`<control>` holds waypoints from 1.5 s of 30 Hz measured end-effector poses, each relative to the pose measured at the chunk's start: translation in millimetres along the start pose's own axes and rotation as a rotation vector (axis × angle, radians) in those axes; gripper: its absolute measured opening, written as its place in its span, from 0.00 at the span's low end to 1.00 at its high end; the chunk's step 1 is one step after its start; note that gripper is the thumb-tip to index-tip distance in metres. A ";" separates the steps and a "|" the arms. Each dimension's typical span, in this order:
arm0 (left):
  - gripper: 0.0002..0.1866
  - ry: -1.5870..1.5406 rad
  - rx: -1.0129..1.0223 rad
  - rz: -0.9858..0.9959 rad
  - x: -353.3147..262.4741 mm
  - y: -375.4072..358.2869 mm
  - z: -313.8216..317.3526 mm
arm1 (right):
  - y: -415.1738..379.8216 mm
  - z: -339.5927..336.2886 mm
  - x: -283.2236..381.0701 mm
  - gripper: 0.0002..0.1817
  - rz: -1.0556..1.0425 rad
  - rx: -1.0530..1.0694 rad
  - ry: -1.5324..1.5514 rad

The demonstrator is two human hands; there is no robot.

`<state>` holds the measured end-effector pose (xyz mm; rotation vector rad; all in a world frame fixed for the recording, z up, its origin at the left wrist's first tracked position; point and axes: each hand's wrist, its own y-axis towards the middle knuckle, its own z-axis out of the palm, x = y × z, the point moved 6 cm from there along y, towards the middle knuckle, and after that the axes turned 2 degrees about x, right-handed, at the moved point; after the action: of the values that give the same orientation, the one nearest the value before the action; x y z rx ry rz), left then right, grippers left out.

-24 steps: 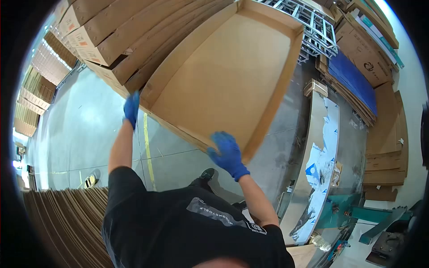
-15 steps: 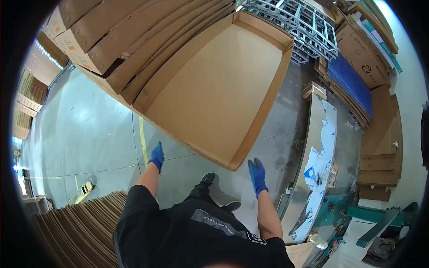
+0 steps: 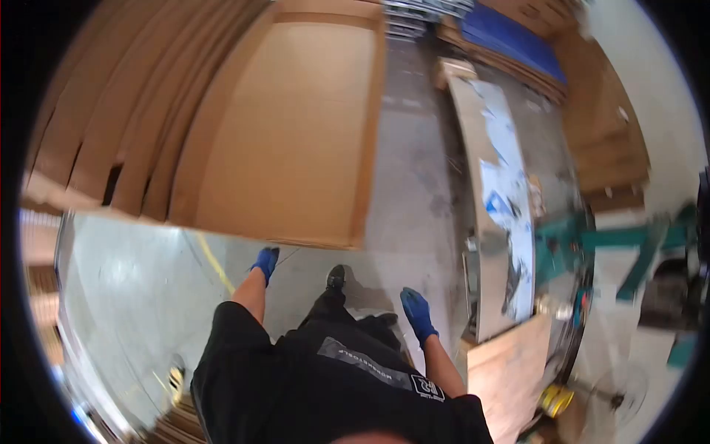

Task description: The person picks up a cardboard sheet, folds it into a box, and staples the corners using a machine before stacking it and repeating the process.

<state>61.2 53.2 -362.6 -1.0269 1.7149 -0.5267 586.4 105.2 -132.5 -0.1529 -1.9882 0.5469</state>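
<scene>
A large shallow cardboard box, its inside facing me, leans at the front of a row of similar boxes. My left hand, in a blue glove, is at the box's lower edge, fingers stretched out toward it. To the right, apart from the box, my right hand hangs over the floor in a matching glove with dark fingertips. Its fingers are extended and nothing is in them.
More cardboard boxes stand packed on the left. A long metal-topped bench with torn blue-and-white film runs along the right, beside a green machine. Stacked cardboard sheets lie at lower left. A yellow line crosses the floor.
My view has turned and shifted, so the box now appears farther left and more upright. My left hand has come closer to its lower edge; my right hand is farther from the box.
</scene>
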 end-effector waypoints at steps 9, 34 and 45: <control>0.33 0.936 1.161 1.006 -212.4 -292.1 389.2 | -210.4 -145.0 -9.1 0.21 -0.049 -1.004 -0.187; 0.13 1.275 2.142 2.270 -71.1 -796.9 551.1 | -622.2 -48.6 -120.4 0.32 1.463 -1.785 -0.415; 0.14 0.989 1.199 2.152 -477.4 -506.7 535.0 | -418.4 -284.6 -83.7 0.17 0.514 -1.282 -0.758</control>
<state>799.6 243.9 72.5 2.1001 1.6461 -0.3222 927.8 -206.4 89.8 -1.4338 -2.7622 -0.5572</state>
